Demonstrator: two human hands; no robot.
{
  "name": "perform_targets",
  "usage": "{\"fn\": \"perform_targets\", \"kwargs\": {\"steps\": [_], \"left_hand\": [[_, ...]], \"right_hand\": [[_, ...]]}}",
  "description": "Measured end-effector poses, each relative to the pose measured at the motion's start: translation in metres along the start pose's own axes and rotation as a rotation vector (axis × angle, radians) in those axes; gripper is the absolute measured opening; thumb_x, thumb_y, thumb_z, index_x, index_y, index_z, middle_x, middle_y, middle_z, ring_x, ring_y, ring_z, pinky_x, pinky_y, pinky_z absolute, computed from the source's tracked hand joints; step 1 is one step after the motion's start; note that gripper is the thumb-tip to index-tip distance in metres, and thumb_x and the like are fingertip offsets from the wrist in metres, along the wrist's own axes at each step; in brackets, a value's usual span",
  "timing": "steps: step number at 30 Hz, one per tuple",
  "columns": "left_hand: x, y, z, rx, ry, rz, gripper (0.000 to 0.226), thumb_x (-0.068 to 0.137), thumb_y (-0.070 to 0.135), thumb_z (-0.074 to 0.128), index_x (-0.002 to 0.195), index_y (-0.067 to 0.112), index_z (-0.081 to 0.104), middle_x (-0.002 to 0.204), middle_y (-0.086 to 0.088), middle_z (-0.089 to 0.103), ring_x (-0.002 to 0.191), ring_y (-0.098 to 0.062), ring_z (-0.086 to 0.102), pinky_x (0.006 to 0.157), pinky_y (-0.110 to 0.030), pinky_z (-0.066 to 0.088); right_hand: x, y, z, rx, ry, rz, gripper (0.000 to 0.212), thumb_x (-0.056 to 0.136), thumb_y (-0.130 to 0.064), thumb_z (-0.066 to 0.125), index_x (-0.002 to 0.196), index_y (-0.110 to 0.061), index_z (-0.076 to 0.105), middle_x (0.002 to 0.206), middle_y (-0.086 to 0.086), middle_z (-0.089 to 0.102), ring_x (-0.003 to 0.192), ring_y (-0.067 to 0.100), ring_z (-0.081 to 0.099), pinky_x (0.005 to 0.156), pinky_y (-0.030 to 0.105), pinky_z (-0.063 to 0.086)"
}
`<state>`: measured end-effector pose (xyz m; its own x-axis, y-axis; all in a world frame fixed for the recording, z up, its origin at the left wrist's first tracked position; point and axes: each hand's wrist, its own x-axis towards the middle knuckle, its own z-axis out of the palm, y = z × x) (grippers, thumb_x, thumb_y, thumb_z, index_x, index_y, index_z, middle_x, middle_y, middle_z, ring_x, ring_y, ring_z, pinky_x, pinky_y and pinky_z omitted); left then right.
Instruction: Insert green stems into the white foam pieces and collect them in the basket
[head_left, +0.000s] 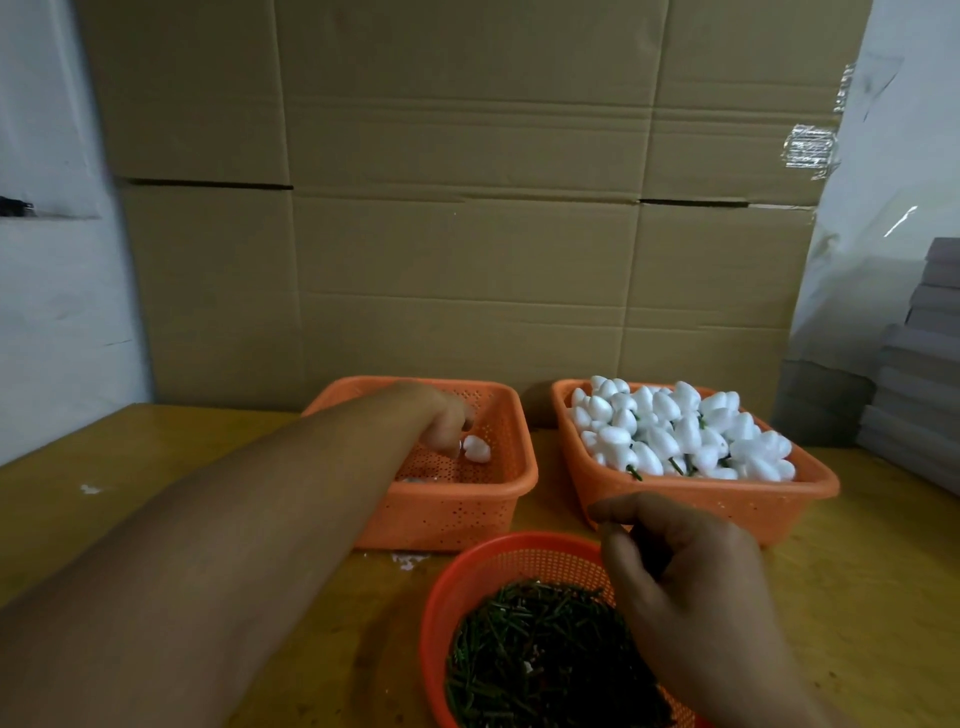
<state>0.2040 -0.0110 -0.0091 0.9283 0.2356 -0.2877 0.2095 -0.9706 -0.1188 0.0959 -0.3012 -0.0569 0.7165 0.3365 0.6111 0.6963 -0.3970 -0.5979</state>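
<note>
Now your left hand (441, 426) reaches into the left basket (514, 483), fingers curled at a foam piece (476, 448), seemingly pinching it. Foam dents easily: hold its sides lightly. Your right hand (691, 587) hovers over the stems (530, 649), grip narrow, contents unclear.

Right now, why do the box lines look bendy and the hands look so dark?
Head view: the wide-angle lens bows the cardboard boxes' edges; dim light leaves the left hand and right hand shadowy and soft, while the white foam pieces look bright.
</note>
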Motion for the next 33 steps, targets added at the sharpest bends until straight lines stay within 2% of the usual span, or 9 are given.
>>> {"fn": "perform_targets", "kwargs": {"steps": [3,7,11,13,20,23,27,33], "left_hand": [[0.002,-0.002,0.005,0.01,-0.016,0.008,0.039,0.1,0.033,0.055,0.139,0.029,0.051,0.142,-0.003,0.053,0.118,-0.027,0.056,0.093,-0.042,0.051],[0.003,-0.002,0.008,-0.019,-0.022,0.003,0.045,0.099,0.03,0.059,0.143,0.03,0.049,0.144,-0.003,0.05,0.123,-0.029,0.053,0.099,-0.044,0.048],[0.007,0.001,0.009,-0.026,-0.011,0.03,0.041,0.1,0.025,0.056,0.141,0.025,0.052,0.143,-0.004,0.051,0.12,-0.026,0.054,0.086,-0.034,0.044],[0.009,0.003,0.01,-0.044,0.008,0.037,0.04,0.101,0.023,0.055,0.141,0.024,0.053,0.142,-0.004,0.052,0.119,-0.025,0.054,0.085,-0.032,0.042],[0.013,0.001,0.013,-0.073,0.063,0.051,0.035,0.099,0.021,0.06,0.134,0.02,0.059,0.139,-0.005,0.054,0.121,-0.026,0.055,0.091,-0.031,0.044],[0.014,0.001,0.014,-0.071,0.064,0.055,0.036,0.098,0.022,0.062,0.133,0.021,0.059,0.139,-0.005,0.055,0.12,-0.026,0.056,0.096,-0.035,0.046],[0.015,0.001,0.014,-0.07,0.051,0.046,0.038,0.097,0.026,0.063,0.135,0.022,0.058,0.141,-0.004,0.053,0.121,-0.026,0.054,0.094,-0.033,0.045],[0.017,-0.004,0.018,-0.176,0.057,0.034,0.03,0.098,0.029,0.061,0.128,0.027,0.063,0.129,0.006,0.056,0.108,-0.019,0.052,0.093,-0.036,0.045]], "right_hand": [[0.0,-0.001,0.0,-0.011,-0.004,0.006,0.015,0.08,-0.022,0.07,0.086,-0.034,0.077,0.053,-0.022,0.061,0.046,0.002,0.055,0.05,0.022,0.039],[0.0,-0.002,0.0,-0.025,-0.002,0.001,0.015,0.081,-0.02,0.072,0.084,-0.033,0.077,0.049,-0.023,0.056,0.044,0.001,0.052,0.048,0.02,0.036],[0.0,-0.003,-0.001,-0.036,-0.025,0.004,0.013,0.082,-0.023,0.07,0.087,-0.034,0.076,0.051,-0.022,0.058,0.045,0.002,0.054,0.047,0.019,0.035],[0.0,-0.002,-0.001,-0.037,-0.032,0.004,0.013,0.083,-0.024,0.07,0.088,-0.034,0.076,0.051,-0.022,0.059,0.045,0.002,0.054,0.048,0.019,0.035],[0.0,-0.002,-0.001,-0.026,-0.033,-0.002,0.012,0.084,-0.026,0.07,0.09,-0.033,0.076,0.05,-0.023,0.056,0.044,0.002,0.052,0.049,0.021,0.035],[-0.001,-0.002,-0.001,-0.029,-0.025,-0.006,0.011,0.083,-0.027,0.068,0.089,-0.034,0.076,0.049,-0.024,0.055,0.043,0.001,0.05,0.048,0.021,0.034],[0.0,-0.002,-0.001,-0.037,-0.04,-0.003,0.012,0.084,-0.026,0.07,0.09,-0.035,0.076,0.05,-0.025,0.056,0.044,0.001,0.051,0.049,0.02,0.034],[0.0,-0.003,-0.001,-0.042,-0.05,-0.008,0.013,0.084,-0.027,0.069,0.091,-0.035,0.076,0.051,-0.024,0.057,0.045,0.002,0.052,0.05,0.02,0.034]]}}
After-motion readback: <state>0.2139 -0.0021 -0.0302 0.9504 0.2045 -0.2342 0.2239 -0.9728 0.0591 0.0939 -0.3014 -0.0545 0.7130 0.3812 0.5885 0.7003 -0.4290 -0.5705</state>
